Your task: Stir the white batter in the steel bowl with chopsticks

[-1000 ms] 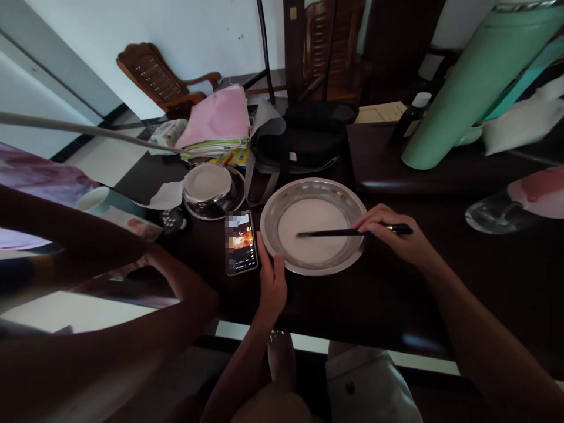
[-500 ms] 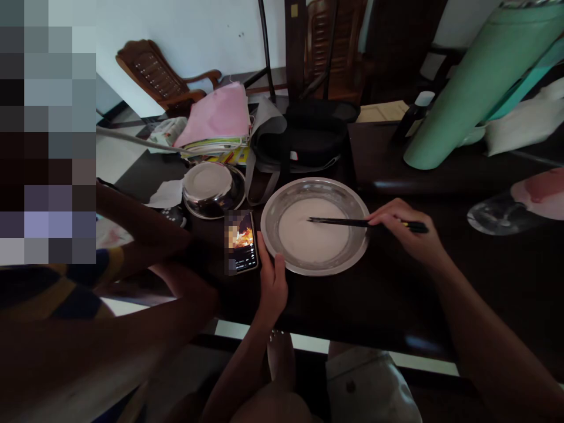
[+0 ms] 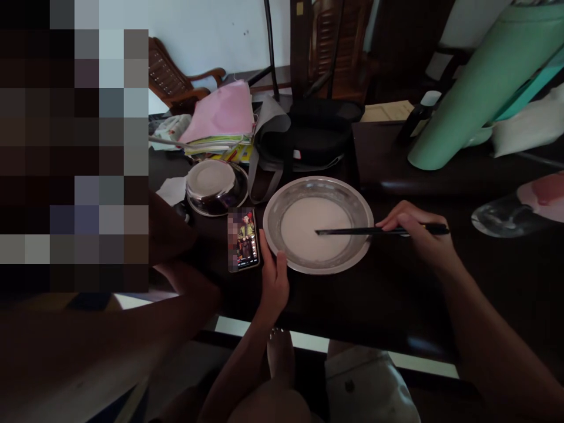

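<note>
A wide steel basin stands on the dark table, holding a milky white liquid. My left hand grips its near left rim, thumb at the edge and fingers along the outer wall. Black chopsticks are in the closed fingers of my right hand, at the basin's right side. Their tips dip into the liquid near its middle. Just left of my left hand lies a phone with its screen lit.
Behind the phone is an upturned steel bowl. A black bag and a pink-topped stack stand farther back. On the right are a green cylinder, a dark bottle and a clear plastic container. Another person's arm is close at left.
My right hand has moved slightly right, and the chopstick tips have shifted a little right and nearer me. The phone's picture is different. My left hand stays at the rim.
</note>
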`<state>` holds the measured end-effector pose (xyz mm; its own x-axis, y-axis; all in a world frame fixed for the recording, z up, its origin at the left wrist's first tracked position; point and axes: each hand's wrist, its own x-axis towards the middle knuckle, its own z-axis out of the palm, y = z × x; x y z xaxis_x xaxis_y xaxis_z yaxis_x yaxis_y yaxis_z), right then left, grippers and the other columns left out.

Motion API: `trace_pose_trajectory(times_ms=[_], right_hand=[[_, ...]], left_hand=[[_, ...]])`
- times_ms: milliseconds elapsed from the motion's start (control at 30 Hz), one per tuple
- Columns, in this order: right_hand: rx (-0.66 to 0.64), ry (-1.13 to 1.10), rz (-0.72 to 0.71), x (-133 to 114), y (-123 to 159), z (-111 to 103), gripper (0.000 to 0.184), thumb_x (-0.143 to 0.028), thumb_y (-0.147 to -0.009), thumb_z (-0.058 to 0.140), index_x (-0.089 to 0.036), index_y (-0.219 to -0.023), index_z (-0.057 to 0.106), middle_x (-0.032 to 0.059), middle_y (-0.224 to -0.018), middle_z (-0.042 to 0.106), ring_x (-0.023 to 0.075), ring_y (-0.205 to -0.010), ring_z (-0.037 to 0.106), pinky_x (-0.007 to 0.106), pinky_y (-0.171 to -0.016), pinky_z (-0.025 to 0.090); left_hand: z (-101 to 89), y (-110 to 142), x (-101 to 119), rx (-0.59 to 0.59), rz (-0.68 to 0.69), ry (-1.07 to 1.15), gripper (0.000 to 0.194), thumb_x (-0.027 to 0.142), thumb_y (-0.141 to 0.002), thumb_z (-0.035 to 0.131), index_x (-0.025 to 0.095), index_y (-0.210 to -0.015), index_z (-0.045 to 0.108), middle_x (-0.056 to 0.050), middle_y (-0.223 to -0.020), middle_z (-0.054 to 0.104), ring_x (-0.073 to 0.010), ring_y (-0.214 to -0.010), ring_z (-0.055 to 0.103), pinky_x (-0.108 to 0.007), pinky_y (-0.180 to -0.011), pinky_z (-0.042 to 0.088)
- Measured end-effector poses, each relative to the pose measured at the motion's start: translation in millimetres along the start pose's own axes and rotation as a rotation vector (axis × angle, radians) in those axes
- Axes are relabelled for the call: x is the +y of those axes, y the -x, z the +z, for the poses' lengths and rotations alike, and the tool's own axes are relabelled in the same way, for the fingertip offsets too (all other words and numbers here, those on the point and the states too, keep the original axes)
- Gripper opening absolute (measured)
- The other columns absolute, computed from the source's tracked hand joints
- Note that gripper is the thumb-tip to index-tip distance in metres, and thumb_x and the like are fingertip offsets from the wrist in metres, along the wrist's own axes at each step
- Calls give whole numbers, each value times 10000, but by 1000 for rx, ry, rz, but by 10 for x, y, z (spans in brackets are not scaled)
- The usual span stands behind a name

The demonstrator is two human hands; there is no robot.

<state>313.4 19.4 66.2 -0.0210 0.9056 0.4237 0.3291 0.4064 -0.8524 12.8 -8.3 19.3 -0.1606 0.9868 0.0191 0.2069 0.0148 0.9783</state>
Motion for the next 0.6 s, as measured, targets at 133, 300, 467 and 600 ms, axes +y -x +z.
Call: trace_pose_trajectory(times_ms=[133,300,467,600], right_hand=[[-107,-2,-24,-1,13,46,272,-472,-1000,664,-328,-849,838,53,-898,817,258,-882,733,458,-852,570],[13,34,18,18,12,10,346,-522,-1007,639,-311,-802,821,48,-859,801,240,-845,735,432,-816,575],[-107,1,-40,14,17,34,318,-462,-1025,626,-311,-831,828,39,-857,809,238,-838,745,413,-802,589],[-59,51,-65,-1,13,49,246,-420,-1011,659,-320,-869,833,29,-907,815,233,-887,748,406,-838,576]], left_hand=[[-5,2,12,1,-3,13,914,744,-987,482,238,-1708,237,-119,-1778,304,-265,-1630,340,-388,-1355,172],[-11,8,-59,7,25,-2,902,758,-986,464,246,-1700,261,-114,-1784,289,-258,-1640,315,-392,-1360,154],[5,20,-65,93,165,-25,684,573,-1075,452,289,-1680,305,-92,-1796,260,-247,-1664,247,-437,-1369,183],[-255,192,353,116,591,-86,383,289,-1056,557,280,-1431,633,-89,-1514,636,-283,-1513,519,-530,-1284,405]])
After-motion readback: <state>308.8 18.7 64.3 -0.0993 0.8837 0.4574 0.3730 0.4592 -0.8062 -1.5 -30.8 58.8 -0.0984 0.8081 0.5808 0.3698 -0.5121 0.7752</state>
